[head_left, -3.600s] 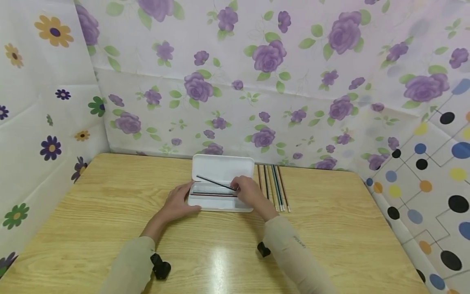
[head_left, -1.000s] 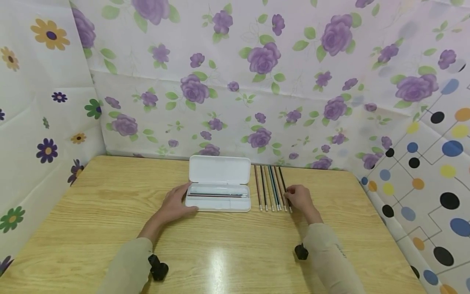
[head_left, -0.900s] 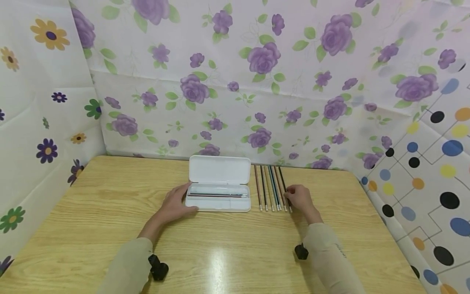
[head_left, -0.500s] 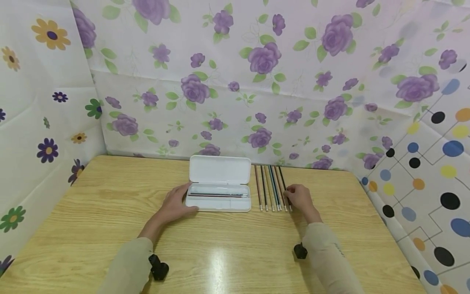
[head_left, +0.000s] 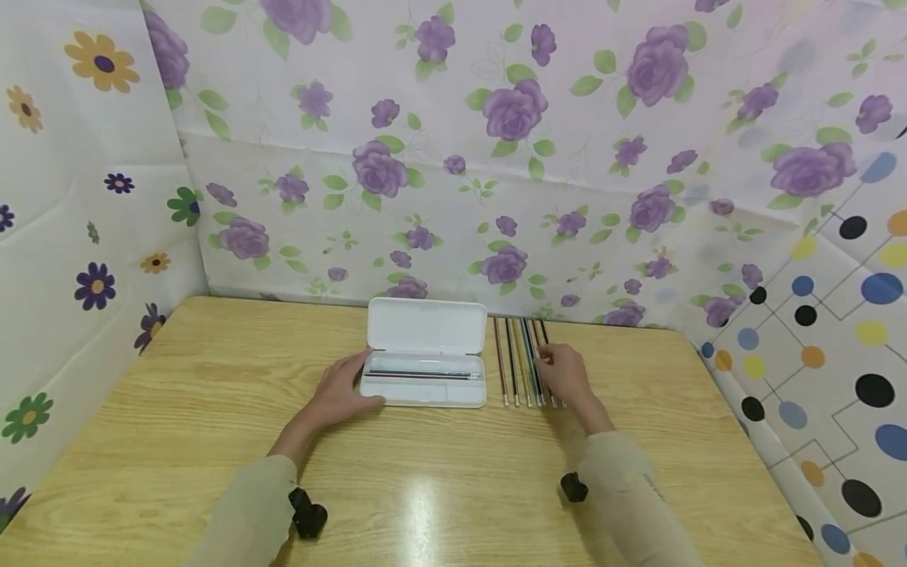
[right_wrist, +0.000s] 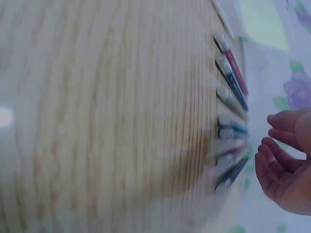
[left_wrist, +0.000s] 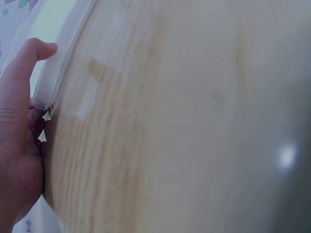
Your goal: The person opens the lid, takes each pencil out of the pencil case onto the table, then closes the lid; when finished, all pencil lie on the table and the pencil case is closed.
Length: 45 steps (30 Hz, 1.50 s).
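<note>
A white pencil case (head_left: pixel 464 394) lies with its lid (head_left: pixel 427 326) raised at the back, and a few pencils (head_left: pixel 418 376) rest lengthwise inside. My left hand (head_left: pixel 343 390) grips the case's left end; the left wrist view has its thumb (left_wrist: pixel 36 51) bent over the front edge. To the right of the case, several pencils (head_left: pixel 513 370) lie side by side, eraser ends toward me. Over the right end of this row is my right hand (head_left: pixel 567 376), partly covering the last pencils. In the right wrist view its fingers (right_wrist: pixel 277 158) curve loosely, with nothing between them.
The wooden table (head_left: pixel 439 480) ends at the back against a flowered cloth (head_left: pixel 439 197). A dotted cloth (head_left: pixel 836 394) hangs along the right side. Each sleeve carries a black wrist device (head_left: pixel 308 516).
The right hand earlier held a dark pencil over the case; that pencil now lies at the row's right end. From there the hand has let go and shifted left. The left hand stays put.
</note>
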{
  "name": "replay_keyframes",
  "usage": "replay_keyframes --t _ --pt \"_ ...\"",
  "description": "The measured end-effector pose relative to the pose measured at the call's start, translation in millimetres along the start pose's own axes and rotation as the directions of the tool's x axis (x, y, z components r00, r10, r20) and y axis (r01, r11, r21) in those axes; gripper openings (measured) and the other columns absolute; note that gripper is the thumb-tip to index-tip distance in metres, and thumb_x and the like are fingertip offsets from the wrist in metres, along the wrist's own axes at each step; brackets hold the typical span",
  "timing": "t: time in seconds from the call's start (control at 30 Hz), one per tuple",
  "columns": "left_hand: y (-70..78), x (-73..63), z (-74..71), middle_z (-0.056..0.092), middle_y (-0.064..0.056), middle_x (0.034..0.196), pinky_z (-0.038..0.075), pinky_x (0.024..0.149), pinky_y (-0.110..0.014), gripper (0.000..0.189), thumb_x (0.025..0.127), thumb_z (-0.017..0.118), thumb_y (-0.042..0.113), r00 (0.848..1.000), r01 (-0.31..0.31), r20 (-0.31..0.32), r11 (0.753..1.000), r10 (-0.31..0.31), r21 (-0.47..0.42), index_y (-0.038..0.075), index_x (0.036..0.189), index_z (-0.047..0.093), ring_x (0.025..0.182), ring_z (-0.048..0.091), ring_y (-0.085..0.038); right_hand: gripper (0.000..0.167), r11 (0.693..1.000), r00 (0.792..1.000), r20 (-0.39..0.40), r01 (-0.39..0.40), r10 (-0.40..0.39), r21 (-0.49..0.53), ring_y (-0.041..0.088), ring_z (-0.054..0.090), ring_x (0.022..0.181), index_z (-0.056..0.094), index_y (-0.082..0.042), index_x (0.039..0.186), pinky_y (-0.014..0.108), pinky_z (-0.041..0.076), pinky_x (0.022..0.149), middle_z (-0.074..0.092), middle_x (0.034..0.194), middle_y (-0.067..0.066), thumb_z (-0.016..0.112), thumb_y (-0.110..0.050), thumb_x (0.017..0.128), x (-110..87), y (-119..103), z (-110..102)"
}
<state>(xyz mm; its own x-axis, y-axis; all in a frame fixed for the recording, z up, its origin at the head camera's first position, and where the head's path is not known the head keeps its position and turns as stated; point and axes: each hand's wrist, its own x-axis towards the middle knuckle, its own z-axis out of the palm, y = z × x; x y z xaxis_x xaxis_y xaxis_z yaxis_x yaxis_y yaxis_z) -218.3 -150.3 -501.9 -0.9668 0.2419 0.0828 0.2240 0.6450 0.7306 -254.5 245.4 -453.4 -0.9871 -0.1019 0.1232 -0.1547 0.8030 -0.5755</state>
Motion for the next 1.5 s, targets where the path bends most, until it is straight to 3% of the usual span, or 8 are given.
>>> replay_keyframes --t 0.23,0.5,0.8,1.03,1.5 --pt "-1.2 1.4 -0.8 0.035 -0.02 0.15 0.015 0.107 -0.062 0.091 0.078 0.078 0.035 1.0 0.005 0.003 1.0 -0.005 0.009 0.006 0.151 0.032 0.136 0.026 -0.043 0.025 0.99 0.987 0.075 0.144 -0.143 -0.004 0.027 0.064 0.09 0.068 0.006 0.112 0.04 0.053 0.078 0.068 0.101 0.015 0.066 -0.007 0.091 6.7 -27 20" --pt "0.1 1.2 -1.0 0.035 -0.02 0.15 0.015 0.107 -0.063 0.092 0.077 0.077 0.035 1.0 -0.003 0.001 1.0 0.003 0.006 0.005 0.151 0.031 0.135 0.026 -0.044 0.021 0.978 0.969 0.149 0.182 -0.195 0.1 0.022 0.064 0.092 0.071 0.0 0.11 0.034 0.054 0.078 0.069 0.104 0.01 0.068 -0.003 0.089 11.8 -54 39" --pt "0.9 1.6 -1.9 0.035 -0.021 0.149 0.016 0.107 -0.063 0.091 0.078 0.076 0.036 1.0 -0.007 -0.001 1.0 0.007 0.027 0.004 0.151 0.031 0.135 0.026 -0.045 0.018 0.955 0.919 0.265 0.261 -0.291 0.143 0.023 0.066 0.093 0.073 0.001 0.106 0.03 0.054 0.079 0.071 0.101 0.011 0.067 -0.001 0.089 19.6 -81 60" --pt "-0.1 1.5 -0.8 0.035 -0.021 0.15 0.015 0.107 -0.062 0.091 0.079 0.077 0.034 1.0 -0.004 0.005 1.0 0.003 0.027 0.004 0.151 0.031 0.135 0.026 -0.045 0.018 0.96 0.912 0.297 0.26 -0.281 0.107 0.023 0.067 0.093 0.074 0.0 0.103 0.029 0.053 0.082 0.072 0.097 0.01 0.069 0.003 0.085 24.2 -89 73" --pt "-0.6 1.5 -0.6 0.034 -0.021 0.15 0.015 0.107 -0.063 0.092 0.078 0.077 0.033 1.0 -0.001 0.013 1.0 0.001 0.001 0.005 0.151 0.03 0.136 0.025 -0.044 0.016 0.964 0.882 0.395 0.265 -0.257 0.036 0.023 0.065 0.095 0.075 0.0 0.1 0.033 0.052 0.085 0.072 0.096 0.009 0.068 0.005 0.086 29.0 -98 73"
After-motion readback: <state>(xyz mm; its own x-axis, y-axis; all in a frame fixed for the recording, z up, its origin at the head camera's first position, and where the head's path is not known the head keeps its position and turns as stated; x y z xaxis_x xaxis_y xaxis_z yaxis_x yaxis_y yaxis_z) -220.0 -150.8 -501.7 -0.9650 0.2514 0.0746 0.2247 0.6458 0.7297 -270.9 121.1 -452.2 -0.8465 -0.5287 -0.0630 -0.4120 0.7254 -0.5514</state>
